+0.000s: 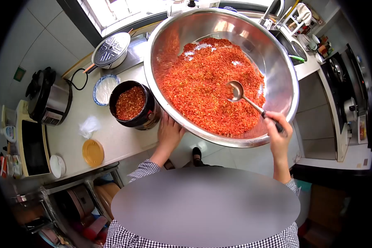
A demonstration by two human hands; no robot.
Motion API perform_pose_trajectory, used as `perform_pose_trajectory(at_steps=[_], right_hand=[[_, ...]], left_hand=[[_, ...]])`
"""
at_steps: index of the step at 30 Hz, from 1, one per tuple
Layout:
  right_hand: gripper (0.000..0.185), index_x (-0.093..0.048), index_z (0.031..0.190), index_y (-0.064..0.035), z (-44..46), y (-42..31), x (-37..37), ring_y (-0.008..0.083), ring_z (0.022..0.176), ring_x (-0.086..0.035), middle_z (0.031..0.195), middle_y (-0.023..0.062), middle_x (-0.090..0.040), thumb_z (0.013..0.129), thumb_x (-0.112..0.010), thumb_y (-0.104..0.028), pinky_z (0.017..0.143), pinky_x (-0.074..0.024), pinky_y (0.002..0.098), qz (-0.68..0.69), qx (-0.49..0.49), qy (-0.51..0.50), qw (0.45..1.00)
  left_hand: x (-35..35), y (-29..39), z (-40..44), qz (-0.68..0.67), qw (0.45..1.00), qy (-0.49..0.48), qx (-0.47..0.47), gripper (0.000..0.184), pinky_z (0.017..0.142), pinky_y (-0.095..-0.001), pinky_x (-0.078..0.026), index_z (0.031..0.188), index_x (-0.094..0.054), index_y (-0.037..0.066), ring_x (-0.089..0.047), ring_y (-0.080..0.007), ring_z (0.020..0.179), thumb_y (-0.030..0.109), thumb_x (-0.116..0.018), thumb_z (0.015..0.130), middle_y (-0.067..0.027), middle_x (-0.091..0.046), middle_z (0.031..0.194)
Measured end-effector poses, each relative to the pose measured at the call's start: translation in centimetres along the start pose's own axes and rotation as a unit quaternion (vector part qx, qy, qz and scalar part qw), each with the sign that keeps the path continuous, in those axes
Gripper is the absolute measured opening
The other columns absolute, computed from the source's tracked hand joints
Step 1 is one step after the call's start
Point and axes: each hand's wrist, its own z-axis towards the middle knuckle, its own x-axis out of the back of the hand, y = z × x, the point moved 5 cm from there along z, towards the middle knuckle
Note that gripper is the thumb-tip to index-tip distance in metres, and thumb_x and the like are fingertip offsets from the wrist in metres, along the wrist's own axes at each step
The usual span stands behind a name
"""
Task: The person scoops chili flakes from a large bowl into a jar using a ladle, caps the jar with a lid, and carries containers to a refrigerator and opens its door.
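The pale counter [66, 136] runs beneath everything at work. The wide metal bowl [279, 82] dominates it, its near side reaching out past the front edge; what supports it underneath is hidden. Loaded like this, it is probably heavy and awkward, its smooth wall likely slick, so two hands at opposite sides of the rim would suit it best.

Inside spreads a broad heap of chopped red pieces [211, 87], flecked with yellow. They look moist and loose, soft enough to scoop but apt to cling to metal or tumble off an overfull spoon.

Just left of the bowl stands the dark jar [142, 120], upright and open, holding similar red bits near its mouth. It seems rigid and fairly weighty, perhaps breakable, and is best steadied low around its body. The person's left hand [169, 133] lies beside its lower side, close to the bowl's rim, fingers extended; whether they press on either cannot be told.

The ladle [237, 91] rests its metal head in the heap. The right hand [280, 134] has its fingers closed around the black handle, a sensible hold: stiff, light, balanced from the far end.

Beyond the jar sits a blue-rimmed bowl [97, 91]; nearer the person lie a yellowish lid [93, 153] and a crumpled, flimsy plastic bag [89, 126].
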Motion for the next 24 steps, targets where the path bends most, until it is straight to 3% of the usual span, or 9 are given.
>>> perform_pose_trajectory(at_steps=[1,4,8,10,13,15,18,22,24], right_hand=[[0.012,-0.062,0.087,-0.0010,-0.5,-0.7,-0.1,0.0136,0.057,-0.052,0.070,0.0043,-0.058,0.077,-0.066,-0.007,0.050,-0.0419,0.0277,-0.108,0.111,-0.014,0.988],[0.016,-0.062,0.085,-0.0038,-2.6,-1.9,-2.0,0.0201,0.057,-0.053,0.066,0.0063,-0.054,0.072,-0.068,-0.009,0.050,-0.0427,0.0319,-0.263,0.210,-0.112,0.935],[0.019,-0.061,0.084,-0.0056,-3.4,-1.7,-3.8,0.0232,0.057,-0.052,0.063,0.0059,-0.051,0.070,-0.071,-0.013,0.049,-0.0414,0.0336,-0.280,0.203,-0.103,0.933],[0.020,-0.060,0.084,-0.0058,-3.5,-1.8,-4.0,0.0227,0.057,-0.052,0.063,0.0056,-0.051,0.070,-0.071,-0.014,0.049,-0.0407,0.0337,-0.281,0.184,-0.083,0.938],[0.019,-0.060,0.084,-0.0059,-4.0,-1.8,-4.1,0.0229,0.058,-0.052,0.063,0.0058,-0.051,0.071,-0.070,-0.015,0.050,-0.0408,0.0339,-0.287,0.176,-0.049,0.940],[0.018,-0.060,0.084,-0.0059,-4.2,-1.6,-4.1,0.0231,0.058,-0.051,0.063,0.0059,-0.051,0.071,-0.070,-0.014,0.051,-0.0409,0.0344,-0.289,0.171,-0.036,0.941],[0.017,-0.061,0.084,-0.0060,-4.4,-1.6,-4.0,0.0235,0.058,-0.051,0.063,0.0063,-0.051,0.072,-0.070,-0.014,0.052,-0.0409,0.0349,-0.280,0.165,-0.018,0.946],[0.016,-0.061,0.083,-0.0060,-4.5,-1.4,-3.8,0.0238,0.058,-0.051,0.064,0.0068,-0.052,0.071,-0.069,-0.013,0.053,-0.0409,0.0350,-0.269,0.157,0.000,0.950],[0.016,-0.061,0.083,-0.0060,-4.5,-1.4,-3.9,0.0239,0.058,-0.051,0.064,0.0070,-0.052,0.071,-0.069,-0.012,0.053,-0.0411,0.0350,-0.269,0.159,0.006,0.950]], left_hand=[[0.4,0.3,-0.1,0.009,1.000,-0.006,-0.004,0.062,0.107,-0.0475,-0.024,0.132,-0.041,0.007,-0.023,-0.0380,0.131,0.036,-0.059,0.081,-0.0152,-0.031,0.138],[0.8,0.4,-0.4,0.037,0.999,-0.031,-0.025,0.063,0.107,-0.0468,-0.024,0.131,-0.042,0.006,-0.022,-0.0369,0.132,0.039,-0.059,0.080,-0.0154,-0.031,0.138],[0.9,-0.4,-0.3,-0.021,0.999,-0.036,-0.014,0.053,0.106,-0.0448,-0.026,0.124,-0.047,0.003,-0.028,-0.0348,0.130,0.038,-0.056,0.085,-0.0166,-0.039,0.133],[0.3,-2.0,-0.7,-0.255,0.961,0.047,0.100,0.049,0.102,-0.0421,-0.031,0.125,-0.046,0.002,-0.039,-0.0318,0.122,0.030,-0.056,0.087,-0.0166,-0.045,0.128],[0.7,-2.8,-2.1,-0.557,0.763,0.099,0.314,0.041,0.099,-0.0390,-0.035,0.122,-0.046,0.000,-0.046,-0.0286,0.116,0.026,-0.052,0.091,-0.0170,-0.048,0.125],[1.0,-2.4,-3.3,-0.730,0.519,0.108,0.432,0.032,0.097,-0.0403,-0.038,0.112,-0.049,-0.001,-0.047,-0.0285,0.116,0.025,-0.047,0.094,-0.0180,-0.049,0.124],[3.4,-0.9,-4.8,-0.847,0.267,0.057,0.456,0.026,0.097,-0.0417,-0.040,0.108,-0.049,0.000,-0.047,-0.0287,0.115,0.022,-0.045,0.095,-0.0170,-0.052,0.119],[11.8,1.7,-5.7,-0.886,0.345,0.067,0.301,0.025,0.090,-0.0387,-0.047,0.104,-0.054,0.000,-0.056,-0.0271,0.101,0.020,-0.043,0.095,-0.0138,-0.060,0.102],[15.7,2.8,-3.0,-0.818,0.513,0.130,0.224,0.027,0.082,-0.0330,-0.050,0.106,-0.056,0.000,-0.059,-0.0233,0.093,0.020,-0.041,0.096,-0.0111,-0.061,0.097]])
